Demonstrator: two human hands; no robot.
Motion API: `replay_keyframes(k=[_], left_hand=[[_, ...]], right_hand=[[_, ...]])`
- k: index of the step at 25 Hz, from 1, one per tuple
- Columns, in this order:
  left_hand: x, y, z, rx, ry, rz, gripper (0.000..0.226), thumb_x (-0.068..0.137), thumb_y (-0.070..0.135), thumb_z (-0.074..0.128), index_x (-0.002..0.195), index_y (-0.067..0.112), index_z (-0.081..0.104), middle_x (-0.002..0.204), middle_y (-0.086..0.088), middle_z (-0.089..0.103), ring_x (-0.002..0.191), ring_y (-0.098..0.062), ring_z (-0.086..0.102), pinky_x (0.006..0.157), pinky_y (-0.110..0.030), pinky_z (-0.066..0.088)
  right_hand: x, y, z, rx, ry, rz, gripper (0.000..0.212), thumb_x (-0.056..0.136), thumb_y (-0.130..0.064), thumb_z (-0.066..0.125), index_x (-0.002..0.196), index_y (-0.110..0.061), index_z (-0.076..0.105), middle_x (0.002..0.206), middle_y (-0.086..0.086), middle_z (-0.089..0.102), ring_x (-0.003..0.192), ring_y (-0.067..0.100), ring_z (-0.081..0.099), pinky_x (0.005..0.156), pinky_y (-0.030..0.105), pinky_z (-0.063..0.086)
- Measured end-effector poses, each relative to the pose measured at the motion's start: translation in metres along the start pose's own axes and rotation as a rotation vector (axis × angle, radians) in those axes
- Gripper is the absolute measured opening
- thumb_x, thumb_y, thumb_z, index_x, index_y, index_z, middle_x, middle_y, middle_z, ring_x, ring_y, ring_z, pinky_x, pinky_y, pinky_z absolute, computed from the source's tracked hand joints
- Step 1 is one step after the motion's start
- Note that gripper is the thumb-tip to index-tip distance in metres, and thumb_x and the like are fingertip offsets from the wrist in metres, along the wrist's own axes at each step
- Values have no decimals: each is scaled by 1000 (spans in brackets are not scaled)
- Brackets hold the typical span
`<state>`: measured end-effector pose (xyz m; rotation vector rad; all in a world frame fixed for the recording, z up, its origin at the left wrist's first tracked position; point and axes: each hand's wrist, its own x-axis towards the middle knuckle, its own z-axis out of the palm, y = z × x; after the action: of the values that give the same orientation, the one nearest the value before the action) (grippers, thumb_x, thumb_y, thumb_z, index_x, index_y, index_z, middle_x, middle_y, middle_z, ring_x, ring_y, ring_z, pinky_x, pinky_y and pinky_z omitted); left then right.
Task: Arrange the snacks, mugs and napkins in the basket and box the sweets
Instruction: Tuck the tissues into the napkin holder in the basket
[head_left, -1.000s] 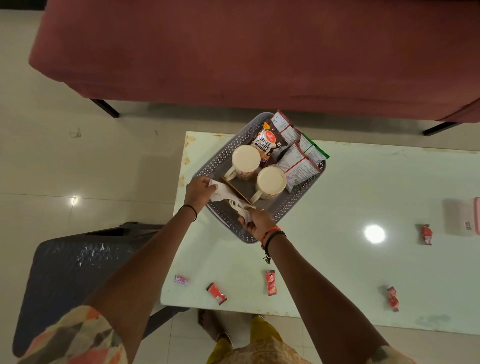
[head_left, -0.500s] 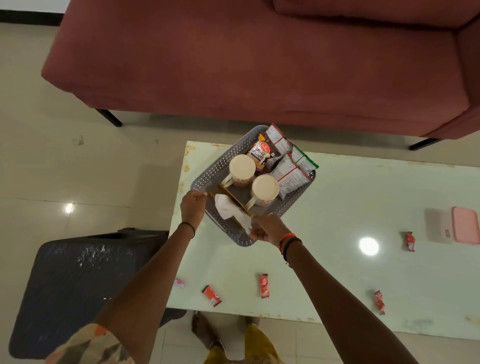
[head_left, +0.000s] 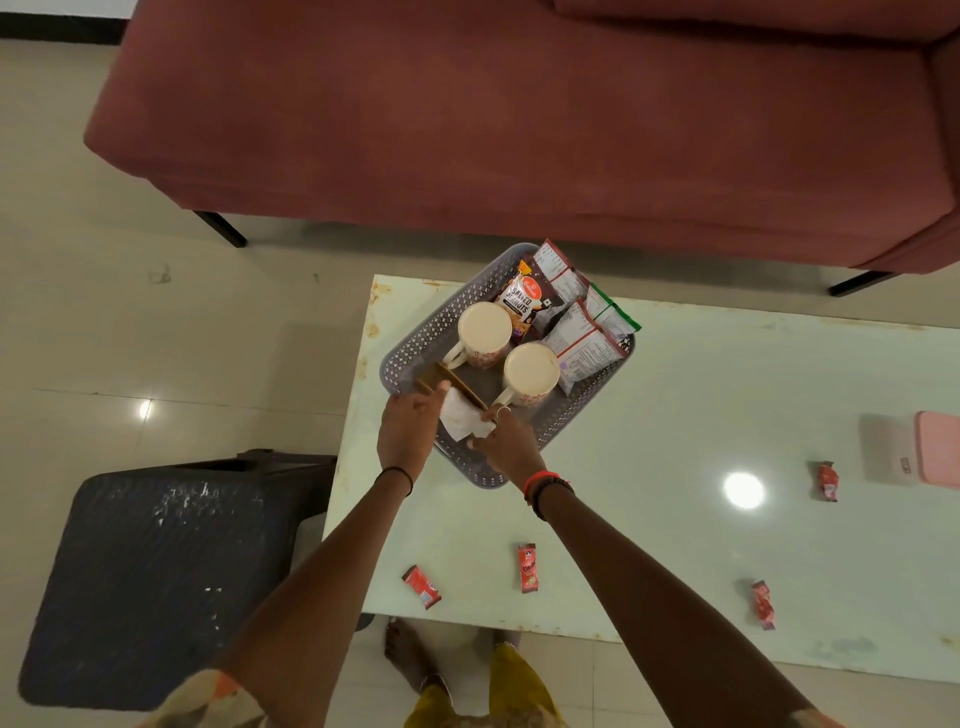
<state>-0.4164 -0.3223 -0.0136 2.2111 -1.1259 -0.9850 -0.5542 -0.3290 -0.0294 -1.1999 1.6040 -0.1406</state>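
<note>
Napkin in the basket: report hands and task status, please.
Hands: left hand and right hand hold white napkin at grey basket's near end. Two mugs, snack packets already inside. Four red sweets loose on table, not boxed.

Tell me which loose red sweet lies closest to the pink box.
The sweet beside the pink box, at the right end of the table; the other three lie along the near edge, far from the box.

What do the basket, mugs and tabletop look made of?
Basket: grey plastic, matte; moulded lattice walls. Mugs: likely glazed ceramic; thick cream bodies, printed pattern. Tabletop: pale, glossy, maybe glass or laminate; it shows a sharp bright glare spot.
</note>
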Motion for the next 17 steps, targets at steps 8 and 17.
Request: replay_keyframes(k=[8, 17], left_hand=[[25, 20, -4, 18, -56, -2, 28, 87, 27, 62, 81, 1, 69, 74, -10, 64, 69, -21, 56, 63, -25, 39], [43, -7, -10, 88, -85, -96, 40, 87, 36, 61, 102, -2, 61, 105, -18, 65, 101, -34, 62, 72, -28, 39]], right_hand=[[4, -16, 7, -32, 175, -112, 22, 93, -10, 49, 100, 4, 64, 98, 23, 69, 93, 35, 66, 83, 46, 55], [15, -24, -1, -35, 135, -165, 22, 91, -14, 52, 106, -3, 62, 100, 19, 70, 93, 31, 66, 82, 37, 54]])
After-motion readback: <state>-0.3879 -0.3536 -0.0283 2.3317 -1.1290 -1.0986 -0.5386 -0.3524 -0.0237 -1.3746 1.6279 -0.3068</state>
